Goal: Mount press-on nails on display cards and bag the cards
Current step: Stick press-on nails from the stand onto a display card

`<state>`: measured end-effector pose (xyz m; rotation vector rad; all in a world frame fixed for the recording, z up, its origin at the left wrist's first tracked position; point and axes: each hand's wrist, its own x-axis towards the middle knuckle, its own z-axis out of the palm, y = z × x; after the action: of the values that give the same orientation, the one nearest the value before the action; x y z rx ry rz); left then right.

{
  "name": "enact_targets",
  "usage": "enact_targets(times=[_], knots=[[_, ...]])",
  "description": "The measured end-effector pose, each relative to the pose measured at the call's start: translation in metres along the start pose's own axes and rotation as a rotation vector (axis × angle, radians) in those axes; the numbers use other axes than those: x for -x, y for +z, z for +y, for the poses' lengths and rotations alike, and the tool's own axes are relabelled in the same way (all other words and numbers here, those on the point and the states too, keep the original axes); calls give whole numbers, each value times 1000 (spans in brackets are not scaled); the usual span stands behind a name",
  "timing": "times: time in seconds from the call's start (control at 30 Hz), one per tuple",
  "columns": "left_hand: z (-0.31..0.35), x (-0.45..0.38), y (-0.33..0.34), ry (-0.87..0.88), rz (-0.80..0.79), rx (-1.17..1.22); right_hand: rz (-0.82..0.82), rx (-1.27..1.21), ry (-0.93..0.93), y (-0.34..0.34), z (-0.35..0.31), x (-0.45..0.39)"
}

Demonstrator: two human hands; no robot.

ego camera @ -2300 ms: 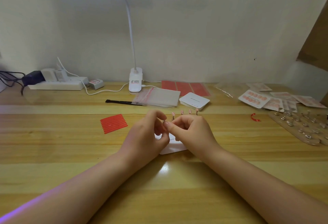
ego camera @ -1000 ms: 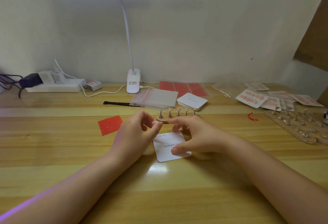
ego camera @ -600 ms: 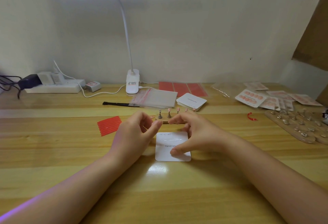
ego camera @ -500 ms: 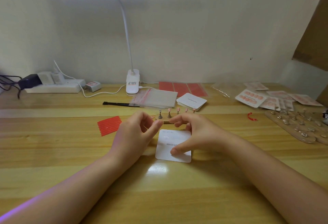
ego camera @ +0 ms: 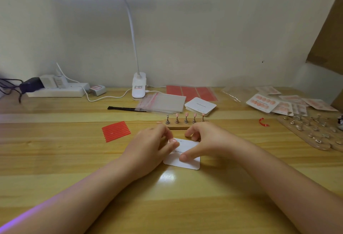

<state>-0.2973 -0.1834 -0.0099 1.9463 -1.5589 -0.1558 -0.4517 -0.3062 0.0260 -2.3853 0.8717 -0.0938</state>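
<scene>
White card: display card is lying flat on the wooden desk between both hands, its far edge near the wooden nail stand.
Change: the card is now sitting slightly rotated compared with half a second ago; both hands are lowering onto it, which suggests positioning for mounting.
Left hand: is curling over the card's left edge; a pink nail is showing at its fingertip; whether it is pinching a press-on nail cannot be told.
Right hand: is pressing its thumb on the card, fingers arching, gripping nothing.
Stand: is carrying pink nails upright on pegs.
Stage: mounting is beginning; bagging is not started.
Writing: print on the card is starting "Handm", the remainder being covered.
Bags: clear bags are waiting behind the stand.
</scene>
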Motion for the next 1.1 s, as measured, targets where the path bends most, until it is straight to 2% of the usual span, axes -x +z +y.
enact_targets(times=[0.17, 0.33, 0.57, 0.63, 0.73, 0.97, 1.1], knots=[[-1, 1, -1, -27, 37, 140, 9, 3, -6, 2, -2, 0], [-1, 2, -2, -36, 177, 232, 11, -63, -58, 6, -3, 0], [0, 2, -6, -63, 352, 261, 124, -155, -185, 12, -7, -1], [0, 3, -8, -66, 379, 227, 157, -141, -253, 14, -10, 1], [2, 4, -11, 63, 401, 98, 192, -93, -339, 16, -14, 2], [10, 5, -16, 182, 417, -23, 152, -129, -389, 18, -21, 7], [13, 6, -20, 386, 483, -262, 131, -159, -396, 19, -21, 8]])
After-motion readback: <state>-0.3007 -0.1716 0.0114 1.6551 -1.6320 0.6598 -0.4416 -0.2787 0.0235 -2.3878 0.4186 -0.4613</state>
